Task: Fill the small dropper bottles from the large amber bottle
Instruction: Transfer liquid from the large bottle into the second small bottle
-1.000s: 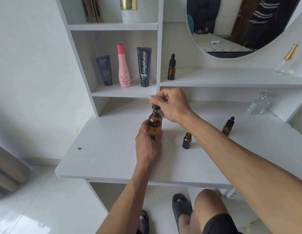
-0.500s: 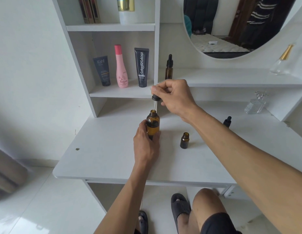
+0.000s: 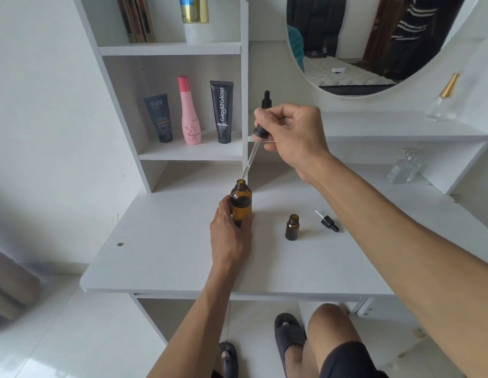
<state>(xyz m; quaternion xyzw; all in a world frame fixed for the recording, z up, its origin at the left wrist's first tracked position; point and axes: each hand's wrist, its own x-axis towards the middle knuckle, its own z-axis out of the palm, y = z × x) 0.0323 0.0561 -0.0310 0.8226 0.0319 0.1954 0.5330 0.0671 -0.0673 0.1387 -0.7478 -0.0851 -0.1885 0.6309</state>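
Observation:
The large amber bottle stands uncapped on the white desk, with my left hand wrapped around its lower part. My right hand pinches the black cap of a glass dropper, lifted clear so that its tip hangs just above the bottle's mouth. A small amber bottle stands open to the right. Its small black dropper cap lies on the desk beside it. Another capped dropper bottle stands on the shelf, mostly hidden behind my right hand.
Three cosmetic containers stand in the shelf cubby behind the bottle. A clear glass bottle sits at the far right of the desk, and a gold-capped one on the shelf above. A round mirror hangs at the back.
My right hand has drawn the dropper up out of the large bottle until its tip is clear of the neck. The left hand kept its hold on the bottle.

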